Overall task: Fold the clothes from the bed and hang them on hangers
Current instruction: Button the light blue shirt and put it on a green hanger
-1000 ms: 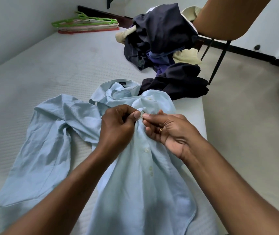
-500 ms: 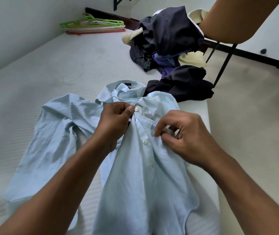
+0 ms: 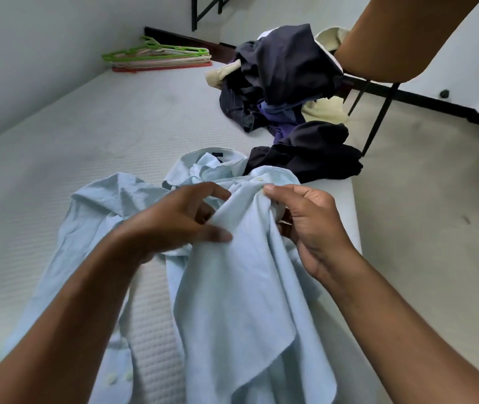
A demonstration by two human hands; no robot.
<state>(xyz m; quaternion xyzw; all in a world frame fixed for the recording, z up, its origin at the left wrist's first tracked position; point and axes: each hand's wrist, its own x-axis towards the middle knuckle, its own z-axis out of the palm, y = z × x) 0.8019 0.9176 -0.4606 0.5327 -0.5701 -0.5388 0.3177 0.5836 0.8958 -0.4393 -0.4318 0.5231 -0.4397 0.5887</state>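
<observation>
**Shirt front bunched up, hands swapped spots**

Compared with half a second before, the right hand (image 3: 311, 225) had climbed up the placket to just under the top button (image 3: 260, 179). The left hand (image 3: 174, 225) had given up its tight pinch by the collar and dropped lower, fingers loosening. The light blue shirt (image 3: 247, 301) had also changed. Its front panel was pulled up into a ridge between the two hands, and the row of buttons down the front no longer showed.

Right hand: fingers curled, thumb on top, clearly gripping a bunch of the shirt's edge. Left hand: half open, thumb lying on the cloth and fingers spread behind the fold. It was blurry, so I couldn't tell if it actually had hold of anything.

The shirt lay on the bed (image 3: 86, 135) right at the near edge, one sleeve flung out to the left and the collar (image 3: 203, 161) pointing away.

My read: the step was sorting out the shirt's front near the collar before it got folded or hung. Buttoning or unbuttoning, no idea. Next move probably needed the left hand to re-grab the opposite edge so the front could be squared up.

Further back sat a black garment (image 3: 308, 153) just beyond the collar, then the heap of dark clothes (image 3: 284, 74) beside a chair (image 3: 407, 39). The hangers (image 3: 159, 55) were stacked at the far end, well apart from the shirt.
</observation>
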